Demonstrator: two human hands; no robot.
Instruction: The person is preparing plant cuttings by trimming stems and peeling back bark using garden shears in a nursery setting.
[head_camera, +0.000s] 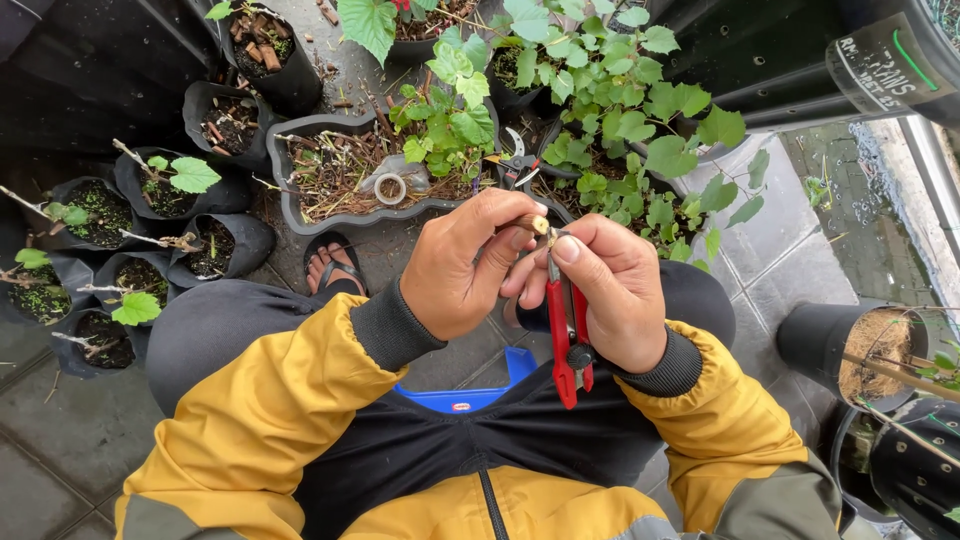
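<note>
While I am watching through the head camera, the person is sitting low over a paved floor (60, 440), both yellow-and-black sleeves reaching forward. The left hand (462, 262) is curling its grip tight around a short brown cutting (533, 222), pinching it between thumb and fingers so that only the tip is showing. The right hand (610, 290) is closing its grip around a red-handled knife (570, 335), the thumb pressing along the blade just beside the cutting's tip; the handle is hanging down toward the lap. Both hands are touching one another above the knees, near the front edge of the grey tray planter (330, 215).

In that planter a small roll of tape (389, 188) is lying on dry mulch beside a leafy green plant (450, 110). A pair of pruning shears (516, 160) is resting at the planter's right end, among the leaves. Black nursery bags (165, 195) holding small seedlings are standing along the floor's left edge. A sandalled foot (335, 265) is showing below the planter, and a blue stool edge (470, 392) is peeking out between the knees.
</note>
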